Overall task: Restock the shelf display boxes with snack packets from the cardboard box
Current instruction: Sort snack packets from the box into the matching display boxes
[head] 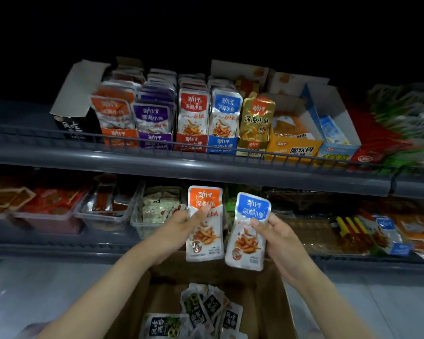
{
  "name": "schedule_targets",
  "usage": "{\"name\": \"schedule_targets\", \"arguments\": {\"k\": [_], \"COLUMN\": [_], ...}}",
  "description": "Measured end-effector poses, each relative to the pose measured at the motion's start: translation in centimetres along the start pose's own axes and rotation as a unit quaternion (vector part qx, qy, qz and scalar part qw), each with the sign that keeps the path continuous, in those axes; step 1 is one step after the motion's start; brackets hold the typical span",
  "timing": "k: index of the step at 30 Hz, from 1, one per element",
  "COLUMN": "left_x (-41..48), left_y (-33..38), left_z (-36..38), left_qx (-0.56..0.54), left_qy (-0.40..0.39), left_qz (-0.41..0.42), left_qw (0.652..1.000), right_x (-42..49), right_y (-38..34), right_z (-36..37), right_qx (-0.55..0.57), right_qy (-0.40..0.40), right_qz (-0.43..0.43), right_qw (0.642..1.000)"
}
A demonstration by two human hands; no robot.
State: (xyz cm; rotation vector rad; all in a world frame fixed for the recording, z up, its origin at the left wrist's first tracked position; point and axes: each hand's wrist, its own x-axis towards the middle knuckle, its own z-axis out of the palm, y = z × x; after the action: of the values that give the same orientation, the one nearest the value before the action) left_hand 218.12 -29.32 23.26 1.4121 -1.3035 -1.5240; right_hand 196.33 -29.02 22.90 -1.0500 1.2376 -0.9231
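The left hand (181, 222) grips an orange-topped fish-snack packet (205, 223), thumb across its front and fingers behind. The right hand (277, 231) pinches a blue-topped packet (249, 231) of the same brand by its right edge. Both packets are held upright, printed faces toward the person, side by side and just apart above the open cardboard box (269, 302). That box, low in the view, holds a loose heap of black-and-white packets (206, 309) (a different product from the two in hand).

Holding one colour per hand looks like sorting, since each flavour has its own row above. On the upper shelf (132, 159) the orange display box (119, 137) stands toward the left, and the blue display box (222, 143) stands further right, next to a gold one (252, 145). Both already look well filled, so each packet probably has to slide in upright at the front, label outward like its neighbours. Keeping them upright now should mean they need no turning before going in.
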Motion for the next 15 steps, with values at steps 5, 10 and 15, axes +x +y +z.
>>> {"name": "schedule_targets", "arguments": {"k": [5,10,15], "left_x": [0.1,0.8,1.9], "left_y": [2.1,4.4,6.4], "left_z": [-1.6,-3.6,-5.4], "left_qx": [-0.008,-0.039,-0.047], "left_qy": [0.044,0.072,0.064], "left_qz": [0.057,0.086,0.116], "left_qw": [0.997,0.993,0.99], "right_x": [1.3,4.5,9.8], "right_y": [-2.7,-9.5,-15.7], "right_z": [-0.4,0.9,2.7], "right_qx": [-0.022,-0.044,-0.049], "right_qy": [0.038,0.038,0.093], "right_qz": [-0.058,-0.166,-0.253], "right_qw": [0.997,0.984,0.962]}}
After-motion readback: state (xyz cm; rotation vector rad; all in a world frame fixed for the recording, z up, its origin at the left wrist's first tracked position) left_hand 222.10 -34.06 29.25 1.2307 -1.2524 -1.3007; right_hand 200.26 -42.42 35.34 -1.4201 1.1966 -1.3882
